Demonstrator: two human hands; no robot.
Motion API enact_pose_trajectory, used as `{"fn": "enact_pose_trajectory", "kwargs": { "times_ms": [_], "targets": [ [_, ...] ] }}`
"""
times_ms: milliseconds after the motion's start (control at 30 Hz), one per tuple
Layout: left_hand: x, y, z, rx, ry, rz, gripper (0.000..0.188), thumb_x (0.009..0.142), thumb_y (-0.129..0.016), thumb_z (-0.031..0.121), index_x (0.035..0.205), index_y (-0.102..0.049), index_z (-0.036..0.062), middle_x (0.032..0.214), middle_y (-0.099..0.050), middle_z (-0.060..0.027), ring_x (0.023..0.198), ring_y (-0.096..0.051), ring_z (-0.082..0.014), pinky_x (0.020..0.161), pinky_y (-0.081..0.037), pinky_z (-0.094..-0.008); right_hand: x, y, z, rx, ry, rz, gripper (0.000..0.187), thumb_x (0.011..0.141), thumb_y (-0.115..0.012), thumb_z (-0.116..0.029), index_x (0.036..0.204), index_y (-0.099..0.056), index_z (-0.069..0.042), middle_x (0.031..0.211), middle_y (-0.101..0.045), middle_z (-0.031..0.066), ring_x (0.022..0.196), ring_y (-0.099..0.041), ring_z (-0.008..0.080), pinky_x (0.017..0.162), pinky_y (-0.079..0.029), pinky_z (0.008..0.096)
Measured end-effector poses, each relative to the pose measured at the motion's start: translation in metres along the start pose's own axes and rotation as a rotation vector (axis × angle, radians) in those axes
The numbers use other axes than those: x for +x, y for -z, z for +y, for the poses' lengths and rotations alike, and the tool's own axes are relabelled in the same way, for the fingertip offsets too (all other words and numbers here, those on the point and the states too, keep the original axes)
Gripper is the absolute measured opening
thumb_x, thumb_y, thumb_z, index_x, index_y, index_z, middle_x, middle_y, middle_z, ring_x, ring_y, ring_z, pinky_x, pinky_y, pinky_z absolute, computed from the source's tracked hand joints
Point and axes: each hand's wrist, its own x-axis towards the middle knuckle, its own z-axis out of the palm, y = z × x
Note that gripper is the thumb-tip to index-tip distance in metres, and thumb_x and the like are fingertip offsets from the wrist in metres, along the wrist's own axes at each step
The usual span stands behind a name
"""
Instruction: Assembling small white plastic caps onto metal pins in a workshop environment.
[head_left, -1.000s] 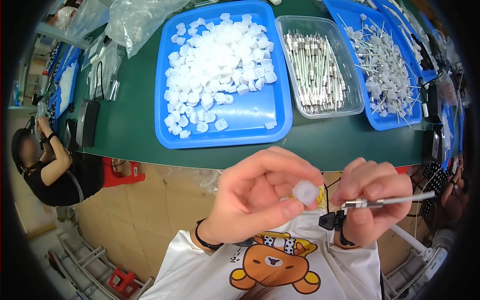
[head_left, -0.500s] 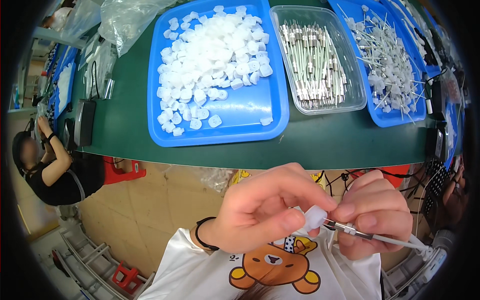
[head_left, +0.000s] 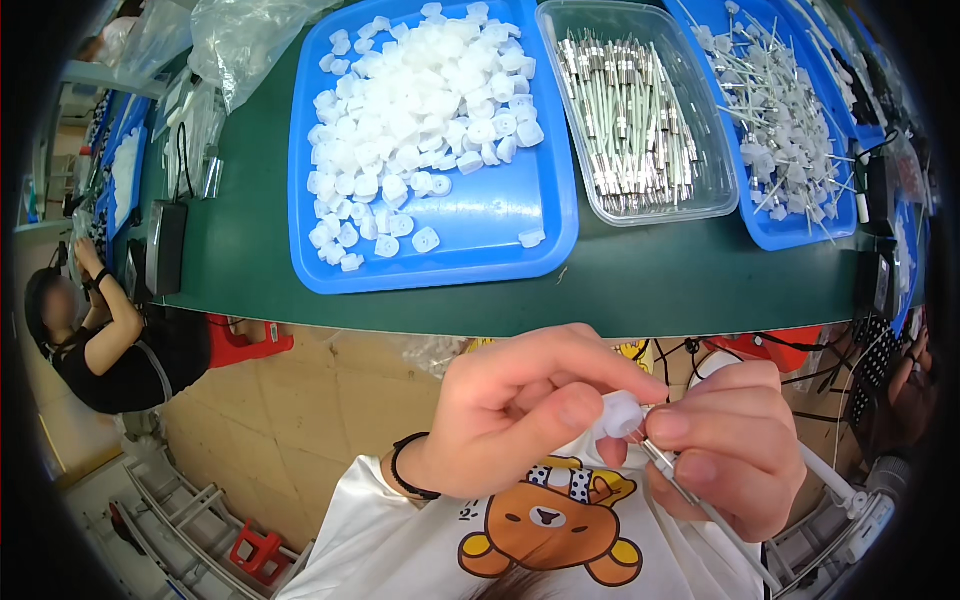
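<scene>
In front of my chest, my left hand (head_left: pixel 520 415) pinches a translucent white plastic cap (head_left: pixel 621 414) between thumb and fingers. My right hand (head_left: pixel 735 440) grips a thin metal-ended rod with a pale stem (head_left: pixel 672 470), its stem slanting down to the right. Fine wire-like ends at the rod's tip meet the cap's face; whether they are inside it cannot be made out. Beyond my hands, a blue tray (head_left: pixel 440 272) holds a heap of similar caps (head_left: pixel 430 100). Right of it, a clear plastic container (head_left: pixel 665 213) is filled with similar rods (head_left: pixel 630 120).
A second blue tray (head_left: pixel 790 238) at the right holds capped rods (head_left: pixel 790 130). Clear plastic bags (head_left: pixel 245 45) and a black box (head_left: pixel 168 248) occupy the green table's (head_left: pixel 400 312) left side. Another person (head_left: pixel 110 330) works at far left by a red stool (head_left: pixel 245 342).
The rod has turned to a steeper slant, its tail now lower. My right hand has shifted slightly left and down, and the cap has tilted and risen a little in my left fingers.
</scene>
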Motion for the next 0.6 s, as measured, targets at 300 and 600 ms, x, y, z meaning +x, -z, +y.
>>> {"fn": "enact_pose_trajectory", "kwargs": {
  "times_ms": [300, 600],
  "targets": [
    [0.0011, -0.0004, 0.0033, -0.041, 0.090, 0.012, 0.037, 0.089, -0.041, 0.026, 0.087, -0.053, -0.0088, 0.077, -0.055, -0.0158, 0.055, -0.052, -0.0130, 0.050, -0.043, -0.0224, 0.0018, -0.0001, 0.0060, 0.090, -0.030, -0.005, 0.047, 0.068, -0.062, 0.001, 0.109, -0.040, -0.006, 0.096, -0.054, 0.0128, 0.073, -0.054, 0.0220, 0.063, -0.043, 0.0336],
    [0.0031, 0.0016, -0.0031, -0.005, 0.012, 0.001, 0.038, 0.088, -0.042, 0.029, 0.087, -0.052, -0.0072, 0.078, -0.053, -0.0143, 0.054, -0.052, -0.0119, 0.050, -0.043, -0.0211, -0.0005, -0.0006, 0.0091, 0.065, -0.016, -0.014, 0.048, 0.069, -0.061, 0.002, 0.111, -0.039, -0.005, 0.097, -0.052, 0.0150, 0.074, -0.055, 0.0227, 0.063, -0.043, 0.0339]
  ]
}}
